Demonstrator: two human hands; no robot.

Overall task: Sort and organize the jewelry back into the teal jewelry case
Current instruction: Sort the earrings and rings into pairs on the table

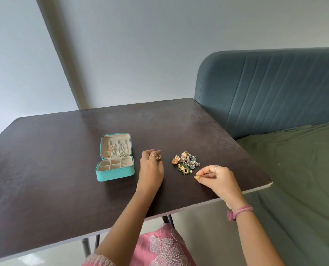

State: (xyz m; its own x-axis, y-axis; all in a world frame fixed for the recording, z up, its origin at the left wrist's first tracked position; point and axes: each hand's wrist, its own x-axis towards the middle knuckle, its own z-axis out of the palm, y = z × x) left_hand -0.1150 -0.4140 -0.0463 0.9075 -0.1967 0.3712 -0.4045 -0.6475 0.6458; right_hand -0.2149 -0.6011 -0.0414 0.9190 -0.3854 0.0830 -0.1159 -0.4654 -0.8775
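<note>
Jewelry [186,162] lies heaped toward the table's [63,179] right edge, well apart from the open teal case [115,173], whose lid already holds chains. The right hand [215,179] pinches a small gold piece [196,177], perhaps an earring, while the left hand [152,166] holds a ring [158,157] in curled fingers. Each piece is best carried low and set squarely into one free compartment.

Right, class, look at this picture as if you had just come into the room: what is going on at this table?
A person sits at a dark table sorting jewelry. The right hand pinches a small gold piece beside a loose jewelry pile. The left hand rests on the table between the pile and an open teal jewelry case, holding a ring in its fingers. Chains already hang in the case lid; the visible compartments look mostly empty.
</note>
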